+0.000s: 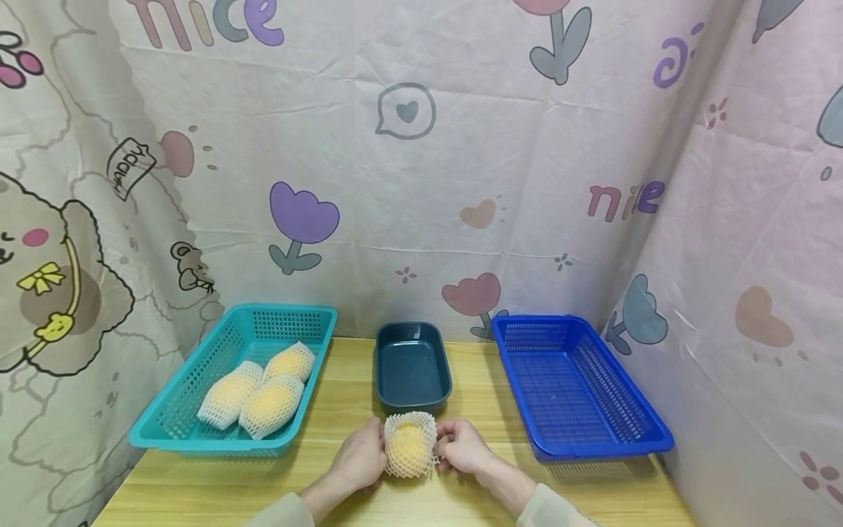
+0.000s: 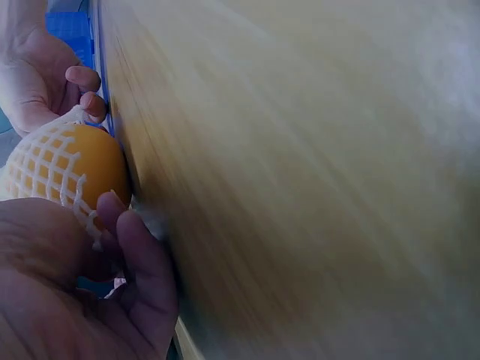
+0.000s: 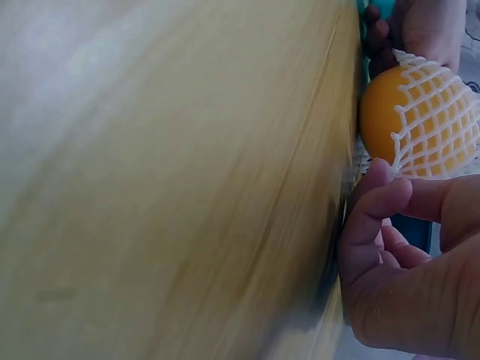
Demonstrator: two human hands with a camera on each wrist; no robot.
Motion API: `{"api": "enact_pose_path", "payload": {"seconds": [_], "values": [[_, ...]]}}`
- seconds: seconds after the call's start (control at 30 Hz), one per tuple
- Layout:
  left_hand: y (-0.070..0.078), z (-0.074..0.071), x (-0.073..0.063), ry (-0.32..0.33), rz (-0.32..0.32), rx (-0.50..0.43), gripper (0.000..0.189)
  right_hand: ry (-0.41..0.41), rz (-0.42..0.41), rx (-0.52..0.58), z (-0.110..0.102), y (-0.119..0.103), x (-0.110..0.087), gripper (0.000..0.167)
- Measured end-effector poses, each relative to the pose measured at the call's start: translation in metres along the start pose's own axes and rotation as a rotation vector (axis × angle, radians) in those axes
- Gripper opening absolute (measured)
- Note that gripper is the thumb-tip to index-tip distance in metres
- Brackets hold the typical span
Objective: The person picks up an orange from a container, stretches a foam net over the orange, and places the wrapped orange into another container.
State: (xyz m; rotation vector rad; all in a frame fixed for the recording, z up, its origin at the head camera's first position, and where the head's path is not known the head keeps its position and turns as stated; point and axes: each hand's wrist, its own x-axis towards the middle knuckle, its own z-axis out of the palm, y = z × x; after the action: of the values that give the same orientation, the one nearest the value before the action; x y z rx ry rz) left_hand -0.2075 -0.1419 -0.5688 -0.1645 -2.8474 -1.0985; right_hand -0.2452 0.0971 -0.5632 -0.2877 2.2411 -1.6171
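Note:
A smooth yellow-orange fruit (image 1: 407, 448), perhaps a mango, sits on the table in front of the dark dish, partly wrapped in a white foam net (image 3: 442, 112). One rounded end of the fruit (image 2: 105, 161) shows bare in both wrist views. My left hand (image 1: 361, 455) pinches the net's edge on the left side, fingertips and thumb close together. On the opposite side, my right hand (image 1: 463, 446) pinches the net's edge between thumb and curled fingers. The net is stretched outward a little at both pinched spots.
A teal basket (image 1: 148, 433) on the left holds 3 similar netted fruits (image 1: 271, 405). Behind the hands stands a dark blue-green dish (image 1: 413, 366). To the right is a blue basket (image 1: 602, 448). A printed curtain (image 1: 421, 183) encloses the wooden table (image 1: 349, 380).

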Motion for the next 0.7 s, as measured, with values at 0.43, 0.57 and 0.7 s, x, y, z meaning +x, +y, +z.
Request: {"api": "enact_pose_path", "payload": {"seconds": [0.43,0.57,0.7], "values": [[-0.001,-0.003,0.005,0.009,0.034,0.13,0.004,0.037,-0.048,-0.136,-0.001,-0.005,-0.001,0.019],[-0.002,-0.011,0.004,0.023,0.009,0.107,0.005,0.053,-0.11,-0.255,-0.007,-0.011,-0.003,0.029],[0.001,-0.022,0.0,0.039,0.056,0.038,0.035,0.033,-0.199,-0.387,-0.016,-0.02,-0.005,0.051]]}}
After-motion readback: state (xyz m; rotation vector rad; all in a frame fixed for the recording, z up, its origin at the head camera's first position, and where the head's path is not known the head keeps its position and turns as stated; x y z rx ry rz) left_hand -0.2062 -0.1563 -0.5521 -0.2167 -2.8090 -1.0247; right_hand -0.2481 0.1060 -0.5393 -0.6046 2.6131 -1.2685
